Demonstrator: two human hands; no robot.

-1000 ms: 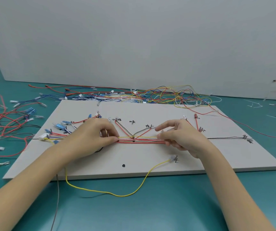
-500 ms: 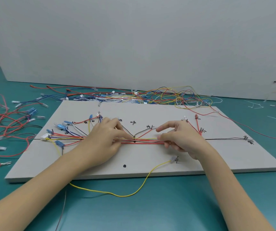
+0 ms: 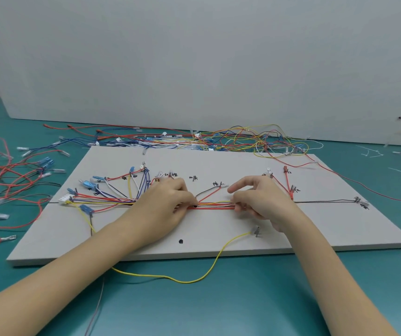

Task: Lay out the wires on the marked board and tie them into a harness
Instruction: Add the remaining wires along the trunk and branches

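A pale board (image 3: 219, 163) lies on the teal table (image 3: 243, 299), and the wire bundle (image 3: 215, 205) runs along the board's middle line. At the bundle's left end the left hand (image 3: 163, 202) pinches the wires with curled fingers. The right hand (image 3: 265, 200) grips the bundle's right end, forefinger stretched out above it.

Teal tabletop (image 3: 243, 299), grey wall (image 3: 194, 57)

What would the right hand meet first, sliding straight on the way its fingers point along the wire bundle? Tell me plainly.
The right hand points leftward along the wire bundle. It would probably meet the left hand first, which is gripping the same bundle on the board.
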